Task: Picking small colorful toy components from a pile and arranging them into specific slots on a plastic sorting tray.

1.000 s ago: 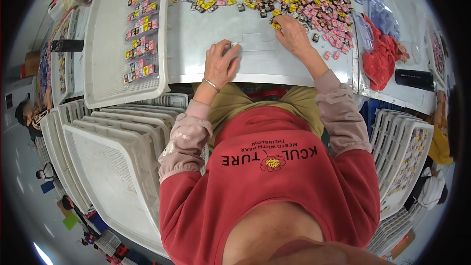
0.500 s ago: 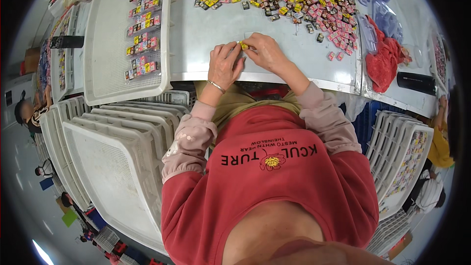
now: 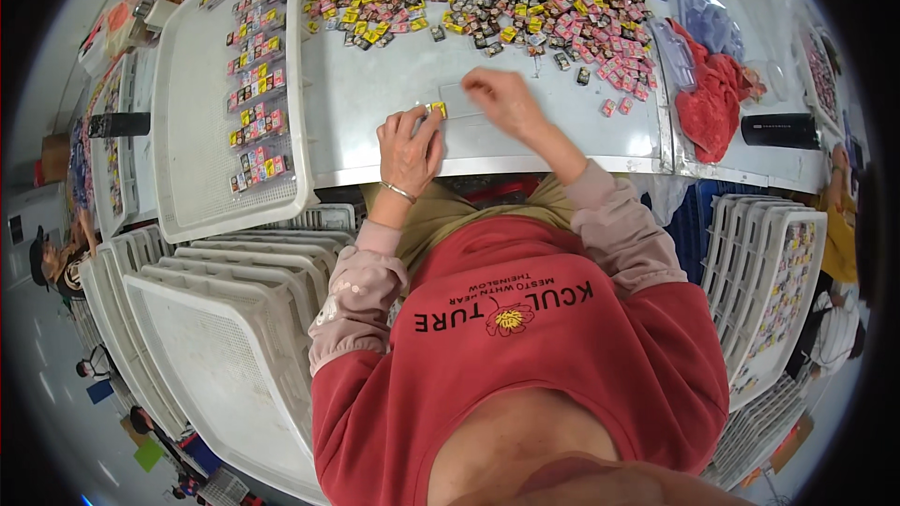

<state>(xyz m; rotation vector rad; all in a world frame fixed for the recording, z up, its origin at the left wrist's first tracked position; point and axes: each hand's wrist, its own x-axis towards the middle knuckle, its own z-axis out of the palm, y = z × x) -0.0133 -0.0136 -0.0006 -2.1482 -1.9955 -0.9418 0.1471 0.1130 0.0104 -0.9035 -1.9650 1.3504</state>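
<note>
My left hand (image 3: pixel 408 152) rests on the table with its fingers closed over a short row of small box-shaped pieces, mostly hidden by the fingers. One yellow piece (image 3: pixel 437 109) shows at the fingertips. A clear, flat plastic sheet or holder (image 3: pixel 459 101) lies beside it toward my right hand. Over the table to the right, my right hand (image 3: pixel 508 98) has its fingers curled and smeared by motion, so whether it holds anything is unclear. Beyond both hands spreads a large heap of small pink, yellow and black pieces (image 3: pixel 487 0).
At left, a white mesh tray (image 3: pixel 192 131) carries rows of pieces in clear holders (image 3: pixel 262 167). Stacked white trays (image 3: pixel 202 337) stand below on the left, more trays (image 3: pixel 764 290) on the right. A red cloth (image 3: pixel 708 112) and a black case (image 3: pixel 780 129) lie at right.
My right hand has drawn away from my left, to the right. The yellow piece has stayed at my left fingertips. The whole view has shifted slightly.
</note>
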